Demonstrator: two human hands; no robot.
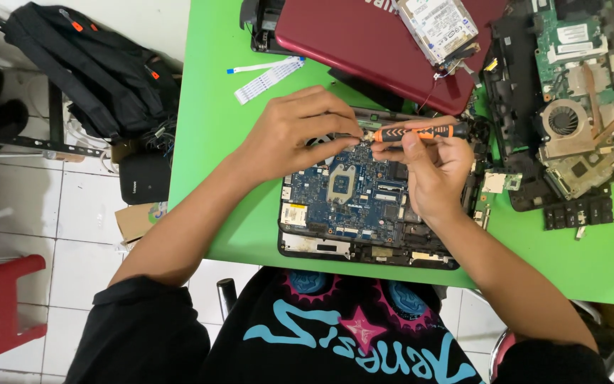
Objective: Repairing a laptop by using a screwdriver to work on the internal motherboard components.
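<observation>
An opened laptop base with a blue motherboard (353, 195) lies on the green table (214, 156) in front of me. My right hand (431, 167) grips an orange and black screwdriver (421, 131), held level with its tip pointing left over the board's far edge. My left hand (296, 131) rests on the board's far left part, fingers curled, fingertips pinched at the screwdriver's tip. What sits under the fingertips is hidden.
A dark red laptop lid (364, 43) with a hard drive (438, 25) on it lies at the back. A second stripped laptop with a fan (566, 117) sits at the right. White ribbon cables (268, 75) lie at the back left. A black backpack (94, 67) and a red stool (1, 302) stand on the floor.
</observation>
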